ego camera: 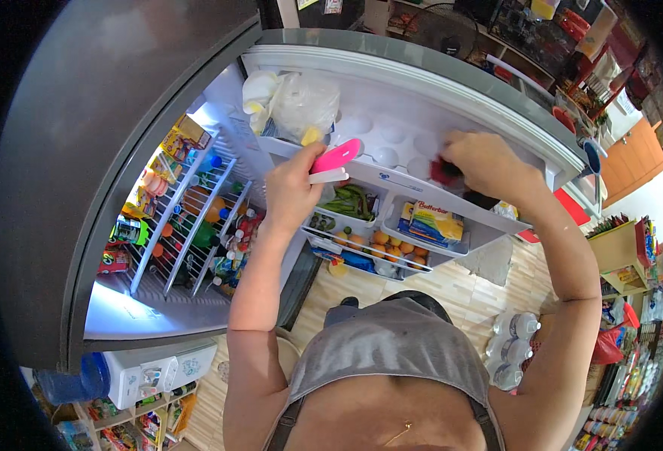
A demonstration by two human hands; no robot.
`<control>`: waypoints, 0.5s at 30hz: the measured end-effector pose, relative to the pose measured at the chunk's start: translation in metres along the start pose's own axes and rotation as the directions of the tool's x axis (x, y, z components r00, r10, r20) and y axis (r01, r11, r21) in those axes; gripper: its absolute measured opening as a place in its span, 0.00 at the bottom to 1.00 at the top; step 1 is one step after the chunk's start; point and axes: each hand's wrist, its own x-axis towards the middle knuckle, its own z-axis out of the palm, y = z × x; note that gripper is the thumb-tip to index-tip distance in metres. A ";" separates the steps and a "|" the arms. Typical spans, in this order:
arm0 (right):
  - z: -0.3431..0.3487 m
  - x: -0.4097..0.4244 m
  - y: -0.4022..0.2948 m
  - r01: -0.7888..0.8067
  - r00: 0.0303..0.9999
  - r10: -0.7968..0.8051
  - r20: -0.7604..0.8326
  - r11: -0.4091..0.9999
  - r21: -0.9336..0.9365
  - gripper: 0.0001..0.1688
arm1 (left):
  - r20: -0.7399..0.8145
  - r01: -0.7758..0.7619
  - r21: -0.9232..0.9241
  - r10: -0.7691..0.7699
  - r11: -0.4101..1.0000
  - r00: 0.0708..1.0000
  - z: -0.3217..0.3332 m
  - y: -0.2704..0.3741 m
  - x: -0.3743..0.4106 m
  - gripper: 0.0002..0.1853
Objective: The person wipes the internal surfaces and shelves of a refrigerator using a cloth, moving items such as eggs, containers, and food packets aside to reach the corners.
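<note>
My left hand (292,189) grips a bright pink plastic handle (337,157) and a thin white plastic strip (329,176) in front of the open refrigerator door. Over the top door shelf, which has a moulded egg tray (392,134), my right hand (486,160) has its fingers on a dark red item (444,172). That item is blurred, so its kind is unclear. Something black (481,200) lies below the hand, partly covered by it. A knotted clear plastic bag (306,104) fills the left end of this shelf.
Lower door bins hold green vegetables (354,202), butter boxes (435,221) and orange round fruit (393,249). Bottles (204,234) sit behind wire racks inside the refrigerator. Plastic-wrapped water bottles (514,349) stand on the floor at right; a water dispenser (139,375) is at lower left.
</note>
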 end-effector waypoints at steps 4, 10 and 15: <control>-0.022 0.005 -0.008 -0.031 0.999 0.032 0.011 0.998 -0.047 0.17 | 0.010 0.012 0.005 -0.012 1.000 1.000 -0.002 -0.002 -0.001 0.17; 0.019 0.053 -0.029 0.126 0.900 -0.096 -0.425 0.991 0.041 0.18 | 0.011 0.003 -0.006 -0.003 1.000 1.000 0.000 -0.002 -0.002 0.17; 0.014 0.062 -0.013 0.163 0.972 -0.095 -0.216 0.931 0.326 0.18 | 0.029 0.046 -0.065 -0.044 0.997 0.999 0.001 -0.006 -0.005 0.18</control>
